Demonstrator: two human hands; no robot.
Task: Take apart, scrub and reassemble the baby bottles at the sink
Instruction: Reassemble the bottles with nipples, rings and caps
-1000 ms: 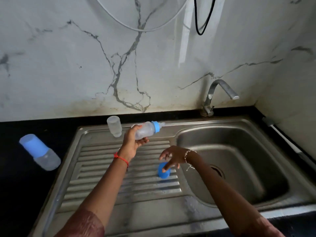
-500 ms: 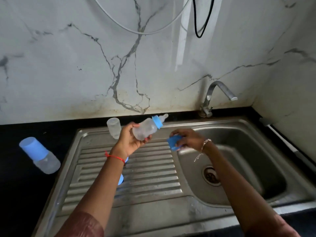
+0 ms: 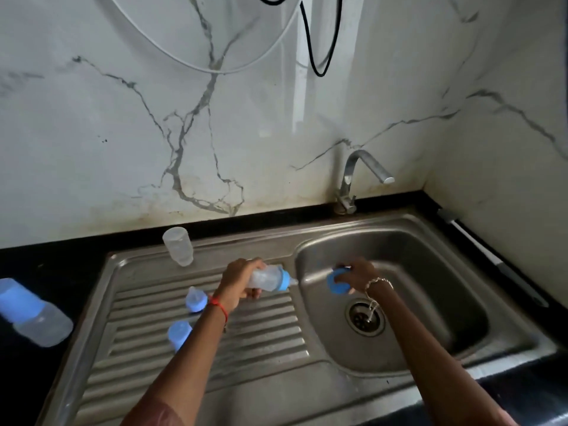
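home kitchen, likely | steel sink (image 3: 307,238) | tap (image 3: 353,176) | marble-look wall (image 3: 123,133)

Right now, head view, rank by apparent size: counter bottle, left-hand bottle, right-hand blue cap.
1. counter bottle, largest, at the frame's left edge.
2. held bottle in the left hand, partly covered.
3. blue cap in the right hand, smallest, partly covered.

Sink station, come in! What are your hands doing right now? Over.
Left hand gripping the bottle, teat end toward the basin. Right hand holding a blue cap over the sink bowl. Nothing between cap and bottle.
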